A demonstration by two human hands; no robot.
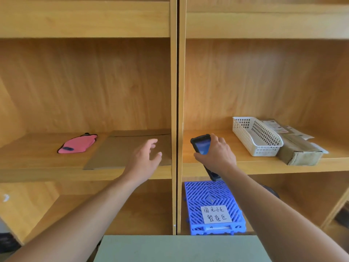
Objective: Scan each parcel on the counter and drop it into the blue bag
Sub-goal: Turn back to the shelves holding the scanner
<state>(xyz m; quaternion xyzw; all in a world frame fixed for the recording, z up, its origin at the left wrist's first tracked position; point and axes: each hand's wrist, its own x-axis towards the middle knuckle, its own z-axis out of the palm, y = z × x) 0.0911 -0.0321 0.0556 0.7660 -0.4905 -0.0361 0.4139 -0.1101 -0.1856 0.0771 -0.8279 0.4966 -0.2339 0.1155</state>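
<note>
On the left shelf of a wooden shelving unit, a flat brown envelope lies near the front edge, its right side close to the upright divider. The left hand reaches over the envelope's near right part with fingers spread and thumb apart, gripping nothing; whether the fingertips touch the paper cannot be told. A pink pouch with dark trim rests farther left on the same shelf, well apart from the envelope.

Across the divider, the right hand is wrapped around a dark handheld scanner, its screen (glowing blue) facing up and toward the camera, its lower end poking out below the wrist. To the right on that shelf sits a white plastic basket, and just beside it, touching its far side, a brown taped parcel with printed labels on top.

One level down, a blue slatted plastic panel leans against the divider side, with a white paper note bearing handwritten characters stuck on it. A pale green flat surface fills the bottom edge of the view.
</note>
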